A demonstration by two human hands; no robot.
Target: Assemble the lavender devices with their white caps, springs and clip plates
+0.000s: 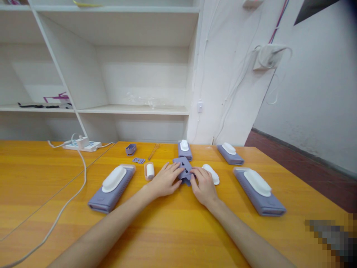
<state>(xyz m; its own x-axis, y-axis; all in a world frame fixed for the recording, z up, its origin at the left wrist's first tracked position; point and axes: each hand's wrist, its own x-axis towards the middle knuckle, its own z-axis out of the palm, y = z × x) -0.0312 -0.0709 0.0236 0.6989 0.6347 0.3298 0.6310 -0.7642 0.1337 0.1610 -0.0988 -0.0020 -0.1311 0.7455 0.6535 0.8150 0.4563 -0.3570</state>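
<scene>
Between my two hands is a purple-grey plastic housing (183,163) with dark keyhole-shaped slots on its upper face. My left hand (167,180) grips its left side, fingers resting over the near edge. On the opposite side, my right hand (204,186) pinches the edge with bent fingers. Just beyond the right hand lies a white oval piece (213,175). Left of the housing are a white roll in a clear tray (150,171), a flat purple plate with holes (138,160), a small purple cup-like part (131,149) and a coil spring (153,152).
Purple-grey cases topped with white oval pieces stand at left (102,199), right (267,208), back (189,153) and back right (235,159). A power strip (95,146) sits back left, its white cable (81,184) crossing the table. White shelves (134,109) rise behind. Something pixelated covers the lower right corner.
</scene>
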